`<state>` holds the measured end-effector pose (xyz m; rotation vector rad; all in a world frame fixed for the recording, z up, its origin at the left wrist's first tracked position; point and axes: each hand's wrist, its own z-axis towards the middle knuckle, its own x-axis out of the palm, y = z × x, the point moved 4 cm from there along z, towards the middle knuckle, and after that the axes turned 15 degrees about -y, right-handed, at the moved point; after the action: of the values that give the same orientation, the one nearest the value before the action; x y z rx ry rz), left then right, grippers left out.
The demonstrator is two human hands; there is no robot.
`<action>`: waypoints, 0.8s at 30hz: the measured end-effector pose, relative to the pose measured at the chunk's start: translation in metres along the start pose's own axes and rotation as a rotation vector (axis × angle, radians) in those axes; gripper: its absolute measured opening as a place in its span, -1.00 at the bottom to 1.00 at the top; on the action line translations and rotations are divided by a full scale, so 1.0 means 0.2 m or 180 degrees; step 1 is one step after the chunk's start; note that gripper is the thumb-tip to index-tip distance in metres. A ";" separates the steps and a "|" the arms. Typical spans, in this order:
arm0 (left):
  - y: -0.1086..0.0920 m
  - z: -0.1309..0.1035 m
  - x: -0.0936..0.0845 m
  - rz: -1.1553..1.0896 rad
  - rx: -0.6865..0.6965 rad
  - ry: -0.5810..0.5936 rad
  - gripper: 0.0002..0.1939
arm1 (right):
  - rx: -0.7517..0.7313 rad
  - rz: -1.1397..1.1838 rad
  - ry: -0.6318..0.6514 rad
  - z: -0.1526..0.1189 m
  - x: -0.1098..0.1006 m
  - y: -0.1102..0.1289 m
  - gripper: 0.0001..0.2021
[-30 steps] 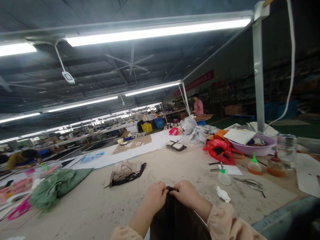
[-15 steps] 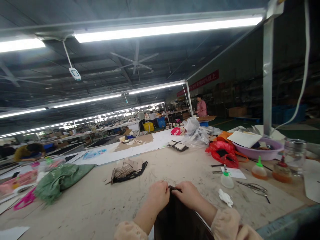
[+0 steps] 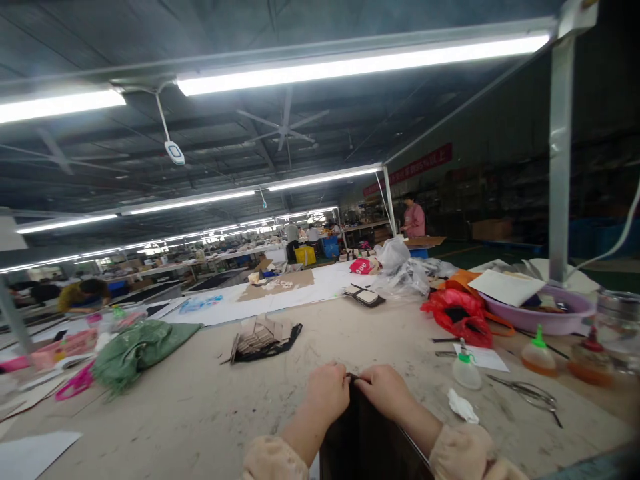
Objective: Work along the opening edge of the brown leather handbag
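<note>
A dark brown, leather-like piece [image 3: 373,437] stands up from the table's near edge, between my forearms. My left hand [image 3: 327,393] pinches its top edge from the left side. From the right, my right hand [image 3: 385,390] grips the same edge, fingers curled, a small gap from the left. The lower part of the piece runs out of view at the bottom. Beyond my hands lies a stack of grey-brown strips [image 3: 263,337] on black material. To the right are a small green-capped bottle [image 3: 467,373], a crumpled white tissue [image 3: 463,407] and scissors [image 3: 533,395].
A green sack [image 3: 140,353] lies on the left of the worktable [image 3: 190,413]. On the right are a red plastic bag [image 3: 457,317], a purple basin [image 3: 545,321], bottles of amber liquid [image 3: 539,359] and a metal post [image 3: 559,167]. Other people work farther back.
The view has turned slightly left, so everything sits farther right in the picture. My hands keep their hold on the dark brown piece, with hardly any movement.
</note>
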<state>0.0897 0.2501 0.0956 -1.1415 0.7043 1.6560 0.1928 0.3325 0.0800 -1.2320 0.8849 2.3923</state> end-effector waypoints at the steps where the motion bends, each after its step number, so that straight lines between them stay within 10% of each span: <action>1: 0.00 0.00 0.00 0.0006 -0.0002 0.0001 -0.73 | -0.0001 -0.0021 -0.0003 0.00 0.00 0.00 -0.70; 24: -0.03 -0.01 0.00 -0.0021 -0.0245 -0.0117 -0.75 | -0.0211 0.0324 0.0197 0.01 -0.01 0.00 -0.84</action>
<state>0.0952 0.2513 0.0952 -1.1633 0.6173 1.7069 0.1923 0.3341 0.0817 -1.3224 0.9141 2.4938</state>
